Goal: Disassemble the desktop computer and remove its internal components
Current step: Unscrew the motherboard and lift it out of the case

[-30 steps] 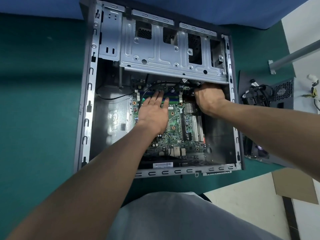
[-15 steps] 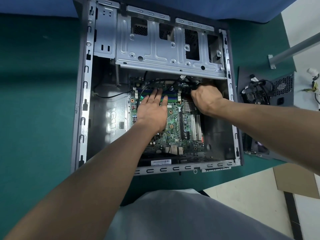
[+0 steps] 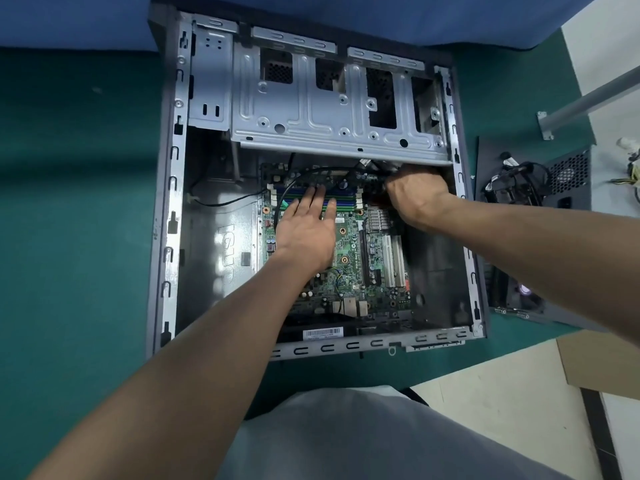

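Note:
An open grey computer case (image 3: 162,216) lies flat on the green table. Inside sits the green motherboard (image 3: 349,271), with blue memory slots (image 3: 341,202) near its far edge. My left hand (image 3: 306,230) rests flat on the board, fingers spread over the memory slots. My right hand (image 3: 414,195) is curled at the board's far right corner, just under the silver drive cage (image 3: 332,129); its fingers are closed around black cables (image 3: 374,168) there, and the fingertips are hidden. A black cable loop (image 3: 294,188) arcs over the memory slots.
Removed parts lie right of the case: a grey power supply (image 3: 571,181) with its wire bundle (image 3: 512,181) on a dark panel. A metal bar (image 3: 588,102) crosses the upper right. A cardboard piece (image 3: 602,365) lies on the floor.
The view has shifted slightly. My right hand has edged a little toward me and left at the board's corner; my left hand stays flat on the board.

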